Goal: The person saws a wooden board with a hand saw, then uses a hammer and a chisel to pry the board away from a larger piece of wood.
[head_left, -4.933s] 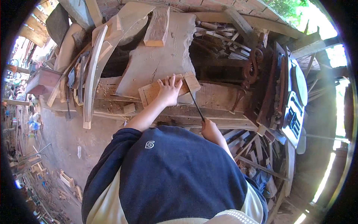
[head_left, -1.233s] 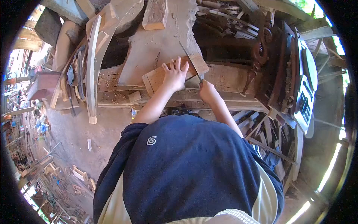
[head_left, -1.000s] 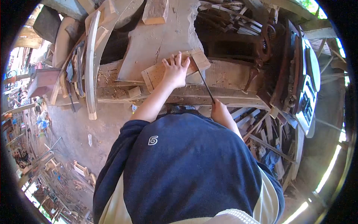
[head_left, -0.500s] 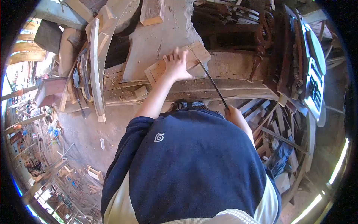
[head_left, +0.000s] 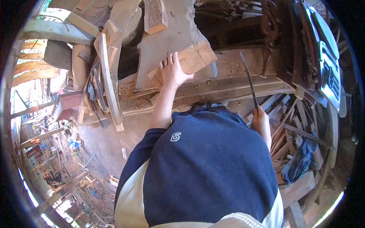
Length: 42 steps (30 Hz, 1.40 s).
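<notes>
My left hand point(head_left: 174, 74) is on a pale rectangular wooden block point(head_left: 197, 57), fingers apart across its top and thumb along the near side. A dark cut or marked line crosses the block near its right end. In my right hand point(head_left: 261, 117) is the handle end of what looks like a handsaw point(head_left: 249, 78), its long dark blade seen almost edge-on. The blade points up and away, apart from the block. My fingers hide most of the handle. Beneath the block lies a wide rough slab point(head_left: 152, 47).
Another wood piece point(head_left: 155, 17) rests farther back on the slab. Shavings lie along the plank bench point(head_left: 197, 88). At left stand curved timbers point(head_left: 108, 83); at right are a carved dark post point(head_left: 268, 41), a white plastic chair point(head_left: 330, 72) and piled offcuts point(head_left: 283, 146).
The saw blade has come off the block and swung right, now pointing upward. My right hand has moved right and up. My left hand stays on the block, which appears slightly turned.
</notes>
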Tool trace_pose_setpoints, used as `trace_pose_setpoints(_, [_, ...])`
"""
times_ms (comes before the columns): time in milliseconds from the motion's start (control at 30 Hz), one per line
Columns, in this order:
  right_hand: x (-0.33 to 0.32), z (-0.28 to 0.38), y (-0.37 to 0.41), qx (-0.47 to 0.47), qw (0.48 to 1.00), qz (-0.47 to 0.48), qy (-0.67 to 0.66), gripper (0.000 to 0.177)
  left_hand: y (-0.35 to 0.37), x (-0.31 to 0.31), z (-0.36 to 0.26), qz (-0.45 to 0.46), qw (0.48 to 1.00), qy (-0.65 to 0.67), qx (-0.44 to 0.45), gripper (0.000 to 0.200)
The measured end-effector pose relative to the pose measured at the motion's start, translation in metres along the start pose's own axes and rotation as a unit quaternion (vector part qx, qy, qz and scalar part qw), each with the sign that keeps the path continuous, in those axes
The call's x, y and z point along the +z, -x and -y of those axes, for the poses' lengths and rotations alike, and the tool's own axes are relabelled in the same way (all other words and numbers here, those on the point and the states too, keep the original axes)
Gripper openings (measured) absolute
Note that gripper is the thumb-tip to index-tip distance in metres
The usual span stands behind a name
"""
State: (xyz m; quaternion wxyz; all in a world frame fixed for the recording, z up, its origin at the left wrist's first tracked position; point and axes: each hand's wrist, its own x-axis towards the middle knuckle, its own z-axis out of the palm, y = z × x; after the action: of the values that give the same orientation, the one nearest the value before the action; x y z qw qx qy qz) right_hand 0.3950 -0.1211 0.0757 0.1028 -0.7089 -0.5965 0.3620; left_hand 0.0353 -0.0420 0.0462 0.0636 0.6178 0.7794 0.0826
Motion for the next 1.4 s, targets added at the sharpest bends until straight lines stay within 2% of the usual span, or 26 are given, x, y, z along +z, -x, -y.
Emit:
trace_pose_setpoints(33, [0.001,0.003,0.002,0.003,1.000,-0.002,-0.007,0.025,0.000,0.000,0.005,0.001,1.000,-0.003,0.002,0.108])
trace_pose_setpoints(100, [0.003,0.003,0.003,0.005,1.000,0.000,-0.014,0.025,0.001,0.004,0.023,-0.172,0.976,-0.074,0.111,0.092])
trace_pose_setpoints(133, [0.006,0.001,0.001,-0.006,1.000,0.001,-0.015,0.024,0.002,0.008,0.031,-0.171,0.976,-0.076,0.110,0.092])
trace_pose_setpoints(200, [0.010,0.000,-0.002,-0.018,1.000,0.005,-0.019,0.024,0.006,0.016,0.046,-0.213,0.967,-0.069,0.125,0.076])
trace_pose_setpoints(233, [0.012,0.000,-0.004,-0.015,1.000,0.005,-0.011,0.024,0.007,0.019,0.052,-0.183,0.976,0.000,0.114,0.067])
trace_pose_setpoints(333, [0.016,0.001,-0.010,0.004,0.999,0.032,-0.001,0.024,0.014,0.014,0.047,-0.216,0.971,-0.021,0.103,0.069])
trace_pose_setpoints(467, [0.021,0.006,-0.020,-0.012,0.999,0.042,0.019,0.026,-0.002,0.002,0.046,-0.164,0.984,0.016,0.060,0.065])
trace_pose_setpoints(533, [0.023,0.008,-0.021,-0.004,0.998,0.054,0.016,0.028,-0.011,-0.007,0.049,-0.072,0.995,-0.048,0.045,0.063])
trace_pose_setpoints(667, [0.026,0.006,-0.021,0.006,0.998,0.064,0.024,0.029,-0.021,-0.021,0.060,-0.082,0.993,-0.047,0.069,0.065])
trace_pose_setpoints(733, [0.027,0.002,-0.018,-0.011,0.998,0.057,0.011,0.030,-0.024,-0.028,0.066,-0.131,0.991,0.030,-0.008,0.064])
trace_pose_setpoints(800, [0.028,-0.002,-0.016,-0.002,0.999,0.043,0.011,0.030,-0.024,-0.040,0.069,-0.143,0.989,0.025,-0.001,0.065])
trace_pose_setpoints(900, [0.031,-0.004,-0.018,0.008,0.999,0.039,0.002,0.030,-0.017,-0.060,0.061,-0.122,0.991,0.030,-0.045,0.062])
trace_pose_setpoints(1067, [0.026,0.009,-0.016,0.007,0.999,0.042,0.011,0.029,-0.010,-0.003,0.074,-0.055,0.998,-0.020,-0.023,0.061])
trace_pose_setpoints(1233, [0.033,0.008,-0.015,0.017,0.999,0.047,0.001,0.029,-0.016,-0.005,0.073,0.008,0.998,-0.054,-0.024,0.060])
trace_pose_setpoints(1400, [0.039,0.007,-0.018,0.012,0.999,0.048,0.006,0.030,-0.013,-0.015,0.063,0.020,0.998,-0.045,-0.047,0.060])
